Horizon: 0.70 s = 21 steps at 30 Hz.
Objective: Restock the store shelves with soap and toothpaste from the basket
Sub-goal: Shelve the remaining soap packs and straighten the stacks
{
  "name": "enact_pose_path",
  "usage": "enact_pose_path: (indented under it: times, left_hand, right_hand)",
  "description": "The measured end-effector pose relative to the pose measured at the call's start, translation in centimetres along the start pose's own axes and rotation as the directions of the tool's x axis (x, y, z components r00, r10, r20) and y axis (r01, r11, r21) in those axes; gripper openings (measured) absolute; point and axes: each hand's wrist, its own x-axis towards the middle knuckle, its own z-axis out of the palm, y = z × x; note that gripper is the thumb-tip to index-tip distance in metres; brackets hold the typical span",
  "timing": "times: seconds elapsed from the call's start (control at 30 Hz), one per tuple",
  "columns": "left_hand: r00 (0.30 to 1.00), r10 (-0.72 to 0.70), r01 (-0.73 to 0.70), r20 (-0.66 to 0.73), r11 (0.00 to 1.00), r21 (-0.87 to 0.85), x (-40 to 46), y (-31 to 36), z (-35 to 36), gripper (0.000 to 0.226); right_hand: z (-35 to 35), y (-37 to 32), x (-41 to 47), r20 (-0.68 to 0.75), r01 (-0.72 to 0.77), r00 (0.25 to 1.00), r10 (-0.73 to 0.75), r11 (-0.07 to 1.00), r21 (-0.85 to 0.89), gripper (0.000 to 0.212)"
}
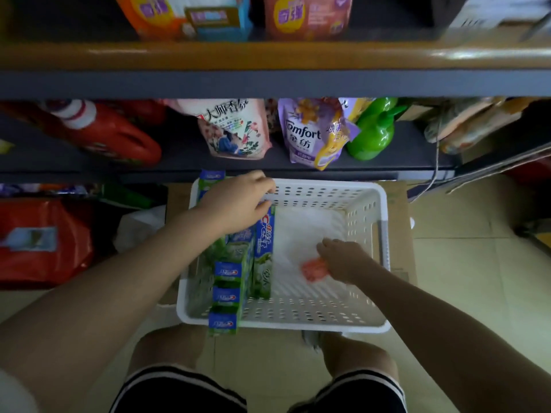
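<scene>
Sitting in the left half of the white perforated plastic basket (pixel 369 204), the green-and-blue toothpaste boxes (pixel 231 274) stand packed side by side, one tall box on edge just right of them. Your left hand (pixel 238 201) is curled over the top of that stack, fingers touching the basket's far rim, thumb against the tall box; I cannot tell whether it truly grips a box. Your right hand (pixel 343 259) reaches down to the basket floor, fingers bent around a blurred orange-pink soap packet (pixel 314 268) lying on white paper. That basket rests on a flat brown cardboard sheet (pixel 401 234) on the pale tiled floor. Beyond it, the dark lower shelf (pixel 185 162) carries a red detergent jug (pixel 119 135), a pink floral refill pouch (pixel 231 129), a purple Comfort pouch (pixel 307 132) and a green plastic bottle (pixel 374 132).
</scene>
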Motion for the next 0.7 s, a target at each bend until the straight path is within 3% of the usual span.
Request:
enact_pose_path:
  times: [0.13, 0.23, 0.3, 0.4, 0.47, 0.53, 0.6, 0.7]
  left_hand:
    - [0.999, -0.027, 0.033, -0.038, 0.985, 0.17, -1.4, 0.0, -4.3, 0.026]
    - [0.987, 0.035, 0.018, -0.154, 0.943, 0.331, -1.7, 0.2, -9.1, 0.026]
    - [0.946, 0.109, -0.004, -0.304, 0.945, 0.327, -1.5, 0.9, -12.5, 0.023]
    - [0.825, 0.239, -0.044, -0.512, 0.93, 0.364, 0.2, 2.0, -16.6, 0.027]
    - [0.771, 0.338, -0.086, -0.539, 0.895, 0.439, 2.6, 2.7, -18.2, 0.032]
    - [0.835, 0.326, -0.091, -0.443, 0.876, 0.473, 5.4, 3.3, -18.8, 0.04]
    - [0.933, 0.204, -0.028, -0.297, 0.863, 0.505, 7.7, 3.4, -18.5, 0.047]
    - [0.96, 0.139, 0.011, -0.244, 0.851, 0.525, 9.5, 2.6, -18.6, 0.049]
  right_hand:
    - [-8.9, 1.3, -3.9, -0.192, 0.012, 0.98, 0.043, 0.961, 0.277, 0.042]
    - [-17.5, 2.5, -7.9, -0.43, 0.131, 0.901, 0.05, 0.915, 0.381, 0.056]
    - [-22.7, 2.6, -9.9, -0.554, 0.216, 0.828, 0.08, 0.868, 0.447, 0.058]
    - [-27.7, 2.8, -10.5, -0.655, 0.262, 0.747, 0.116, 0.854, 0.45, 0.048]
    - [-29.3, 3.6, -10.0, -0.68, 0.236, 0.722, 0.126, 0.879, 0.413, 0.043]
    - [-29.9, 4.9, -9.4, -0.71, 0.2, 0.688, 0.15, 0.902, 0.383, 0.042]
    - [-30.0, 6.4, -8.9, -0.731, 0.154, 0.654, 0.196, 0.911, 0.383, 0.041]
    - [-30.5, 7.9, -8.3, -0.734, 0.133, 0.643, 0.219, 0.912, 0.389, 0.041]
